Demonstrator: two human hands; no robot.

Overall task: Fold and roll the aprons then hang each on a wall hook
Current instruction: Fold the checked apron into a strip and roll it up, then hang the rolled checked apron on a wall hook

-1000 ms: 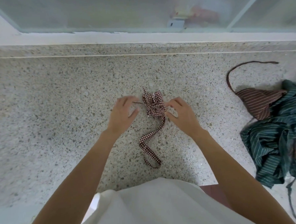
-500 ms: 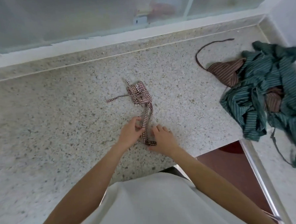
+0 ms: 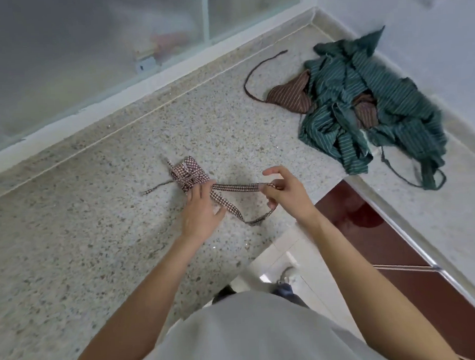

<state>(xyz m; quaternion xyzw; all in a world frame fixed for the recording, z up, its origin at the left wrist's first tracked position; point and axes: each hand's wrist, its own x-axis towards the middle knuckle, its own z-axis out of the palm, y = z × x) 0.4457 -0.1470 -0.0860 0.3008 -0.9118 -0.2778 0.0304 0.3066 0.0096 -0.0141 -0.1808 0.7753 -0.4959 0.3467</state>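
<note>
A: Our checked apron roll (image 3: 189, 173) lies mid-frame on the tabletop (image 3: 69, 243). Left hand (image 3: 201, 212) rests on its near edge, fingers fairly straight.

B: And our right hand (image 3: 283, 189) pinches the neck strap (image 3: 235, 188), drawn toward centre right.

A: We should keep the roll pinned and the strap taut, so the loop stays open for a hook.

Bare counter (image 3: 69, 243) is left open to the left of the rolled checked apron (image 3: 189, 172). The right corner is blocked by a heap of green striped aprons (image 3: 364, 104) (a brown striped apron (image 3: 289, 97) tangled within).
</note>
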